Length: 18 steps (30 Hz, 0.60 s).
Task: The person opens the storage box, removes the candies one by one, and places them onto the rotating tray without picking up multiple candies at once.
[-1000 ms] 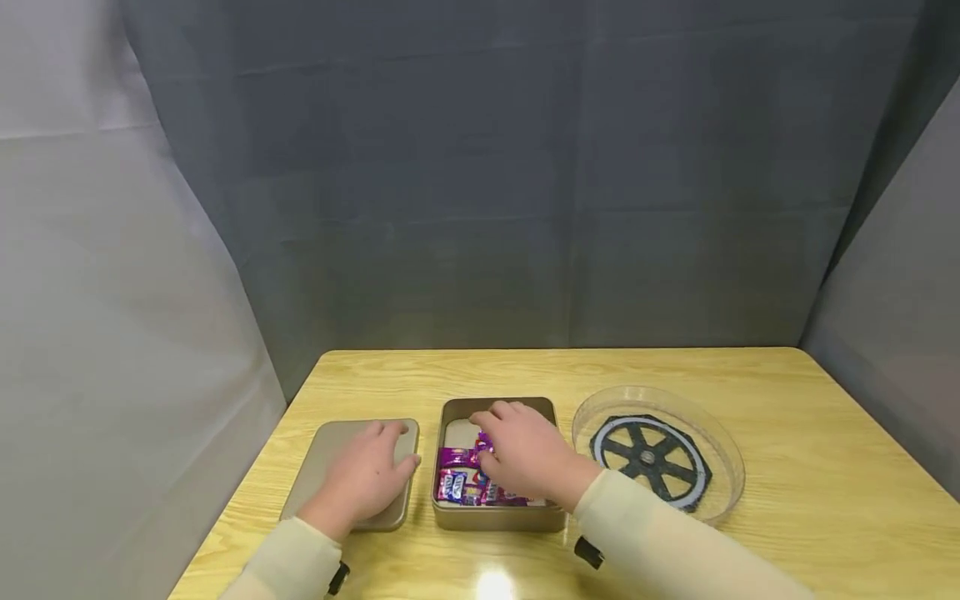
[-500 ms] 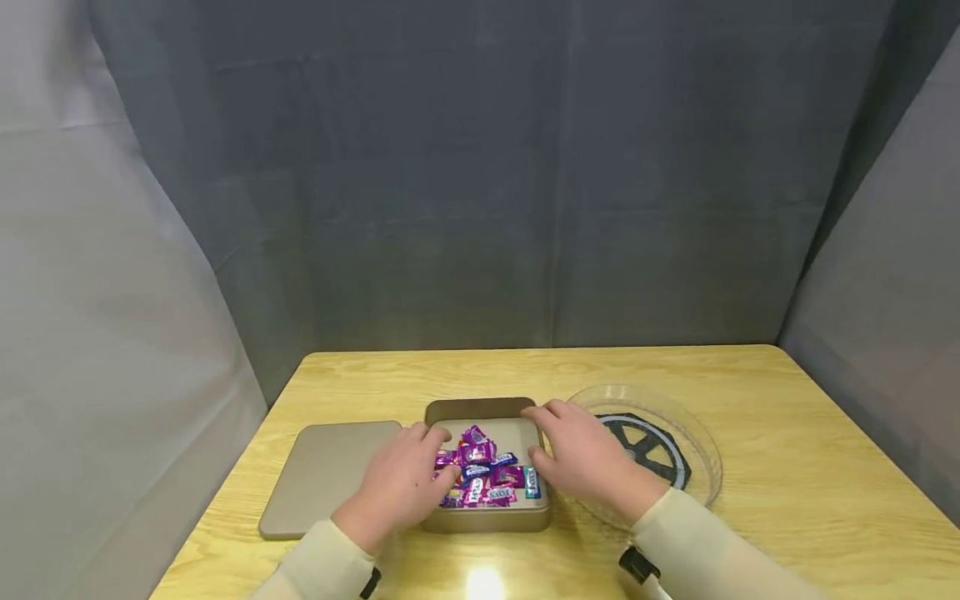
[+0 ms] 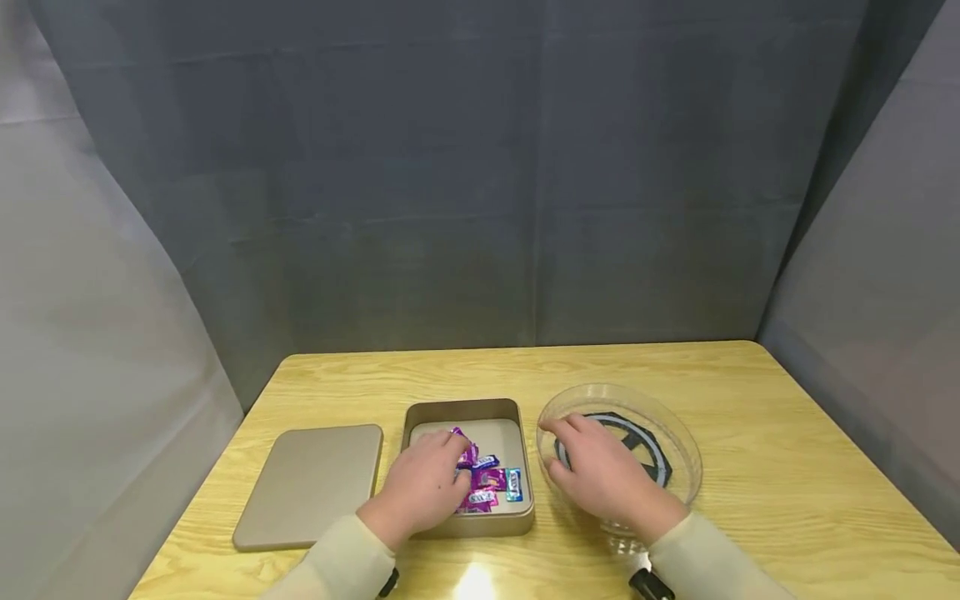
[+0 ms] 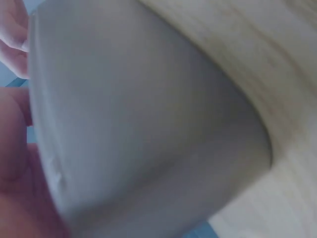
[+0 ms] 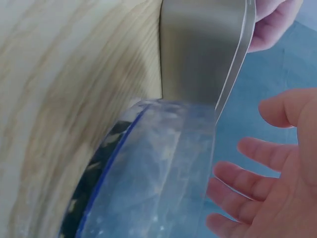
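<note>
A rectangular gold-beige tin (image 3: pixel 506 435) holds several wrapped candies (image 3: pixel 489 479) in purple, pink, blue and teal. My left hand (image 3: pixel 426 485) reaches over its left side, thumb and fingers apart above the candies and hiding some of them. In the left wrist view the tin's side wall (image 4: pixel 133 114) fills the middle, with the fingers over its rim. My right hand (image 3: pixel 603 471) hovers over the left part of a clear round dish (image 3: pixel 692 454), fingers spread and holding nothing. A black spoked wheel shape with a pale ring (image 3: pixel 660 454) shows within the dish.
The tin's flat lid (image 3: pixel 307 487) lies on the wooden table (image 3: pixel 420 379) to the left. The dish stands close at the tin's right. Dark grey cloth (image 3: pixel 420 208) hangs behind the table, with lighter cloth at both sides.
My left hand has gone from over the lid to over the candies. My right hand has left the tin and moved right, over the dish. The head view has turned slightly right.
</note>
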Tool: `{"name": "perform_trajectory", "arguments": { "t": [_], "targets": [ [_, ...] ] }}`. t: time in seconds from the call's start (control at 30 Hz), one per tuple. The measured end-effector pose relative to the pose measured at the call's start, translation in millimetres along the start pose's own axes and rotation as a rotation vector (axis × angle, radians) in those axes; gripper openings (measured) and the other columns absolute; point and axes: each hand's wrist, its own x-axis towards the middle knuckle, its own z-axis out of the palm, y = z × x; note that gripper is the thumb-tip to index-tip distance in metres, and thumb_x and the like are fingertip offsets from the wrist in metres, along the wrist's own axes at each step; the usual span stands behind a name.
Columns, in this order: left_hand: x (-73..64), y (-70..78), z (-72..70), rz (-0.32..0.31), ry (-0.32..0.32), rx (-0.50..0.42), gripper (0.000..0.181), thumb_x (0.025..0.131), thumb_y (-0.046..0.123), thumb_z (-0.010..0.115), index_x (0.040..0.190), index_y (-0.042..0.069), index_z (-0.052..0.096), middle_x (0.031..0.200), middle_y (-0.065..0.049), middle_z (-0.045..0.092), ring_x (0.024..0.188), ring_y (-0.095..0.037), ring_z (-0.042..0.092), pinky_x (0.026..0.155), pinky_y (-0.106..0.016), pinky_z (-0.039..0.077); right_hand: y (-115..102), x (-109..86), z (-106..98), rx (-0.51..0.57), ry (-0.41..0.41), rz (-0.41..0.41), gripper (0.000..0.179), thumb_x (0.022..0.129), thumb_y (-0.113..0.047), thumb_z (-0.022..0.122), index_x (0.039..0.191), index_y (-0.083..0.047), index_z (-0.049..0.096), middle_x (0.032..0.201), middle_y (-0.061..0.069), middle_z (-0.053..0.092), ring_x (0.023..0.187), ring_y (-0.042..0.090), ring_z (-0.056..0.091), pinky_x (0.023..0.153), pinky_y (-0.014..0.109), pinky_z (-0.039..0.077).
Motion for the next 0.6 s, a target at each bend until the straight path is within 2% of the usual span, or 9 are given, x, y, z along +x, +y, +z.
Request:
{"name": "perform_trajectory", "arguments": {
  "t": [0.33,0.47,0.6],
  "targets": [
    [-7.1,-2.7,13.5,-0.029,-0.056,0.015,0.04,0.093,0.025,0.062,0.129,0.006,0.064,0.133,-0.012,0.061,0.118,-0.032,0.056,0.101,-0.05,0.046,-0.8,-13.6,1.9,0.009,-0.023,0.018,0.048,0.095,-0.033,0.065,0.138,-0.013,0.059,0.122,0.004,0.062,0.109,0.024,0.06,0.094,0.047,0.05],
    [-5.9,-1.9,17.2,-0.034,-0.082,-0.008,0.034,0.093,0.025,0.06,0.121,0.007,0.068,0.134,-0.012,0.06,0.121,-0.033,0.054,0.105,-0.05,0.043,2.2,-16.5,0.4,0.008,-0.019,0.008,0.048,0.095,-0.032,0.066,0.138,-0.012,0.06,0.123,0.004,0.061,0.11,0.026,0.06,0.095,0.048,0.049],
    [-0.9,-0.7,20.8,-0.052,-0.086,-0.042,0.024,0.092,0.025,0.06,0.108,0.01,0.07,0.13,-0.01,0.062,0.117,-0.031,0.055,0.102,-0.05,0.044,6.5,-16.0,-0.3,0.005,-0.006,0.004,0.047,0.095,-0.032,0.066,0.137,-0.011,0.06,0.119,0.003,0.061,0.108,0.025,0.06,0.094,0.047,0.05]
  ]
}}
